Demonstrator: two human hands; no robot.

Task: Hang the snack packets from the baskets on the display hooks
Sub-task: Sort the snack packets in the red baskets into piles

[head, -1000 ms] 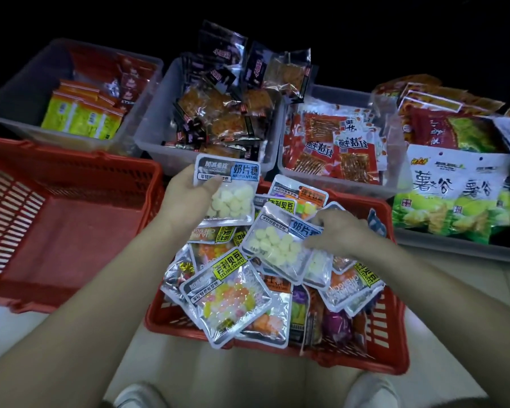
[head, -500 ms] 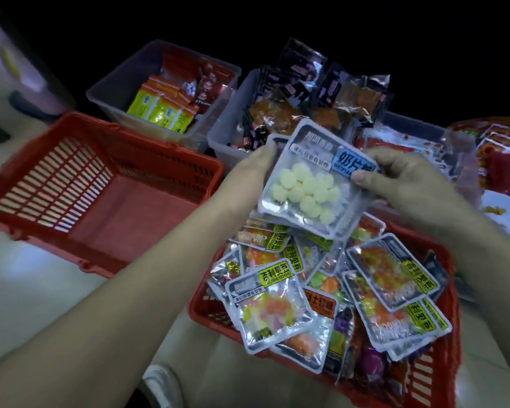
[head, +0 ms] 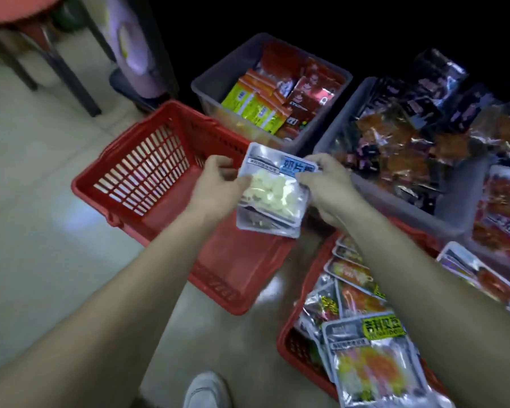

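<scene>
Above the near rim of the left red basket (head: 147, 172), the left hand (head: 215, 187) and right hand (head: 327, 187) pinch opposite edges of stacked white-candy packets (head: 273, 192), fingers curled round them.

The held packets (head: 273, 191) are motion-blurred — the full red basket (head: 292, 346) runs off the bottom edge.

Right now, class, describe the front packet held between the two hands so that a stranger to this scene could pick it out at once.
Start at the red slatted basket left of centre. Over its right edge the left hand and right hand grip the front packet. Unlike the orange and multicoloured packets in the full basket, it is clear, blue-labelled, and holds pale white sweets.
</scene>
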